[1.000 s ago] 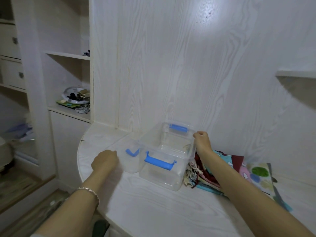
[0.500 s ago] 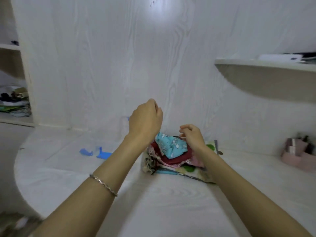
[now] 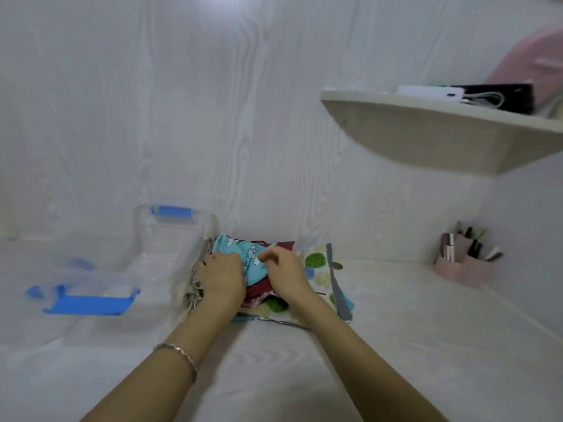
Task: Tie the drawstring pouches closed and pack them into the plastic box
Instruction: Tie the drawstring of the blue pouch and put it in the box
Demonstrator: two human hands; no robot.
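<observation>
A pile of fabric drawstring pouches (image 3: 320, 269) lies on the white desk against the back wall. On top sits a light blue pouch (image 3: 243, 254) with white cloud prints, over a dark red one (image 3: 259, 292). My left hand (image 3: 221, 277) rests on the pile's left side, fingers curled onto the blue pouch. My right hand (image 3: 285, 272) pinches the blue pouch's right part. The clear plastic box (image 3: 170, 239) with blue handles stands open just left of the pile, nothing visible inside.
The box's clear lid (image 3: 82, 295) with blue clips lies on the desk to the left. A pink holder (image 3: 464, 260) with small items stands at the right. A wall shelf (image 3: 441, 132) juts out above right.
My left hand has dropped from mid-air onto the pile. My right hand stays at the blue pouch. The view has swung right and down, away from the box.
</observation>
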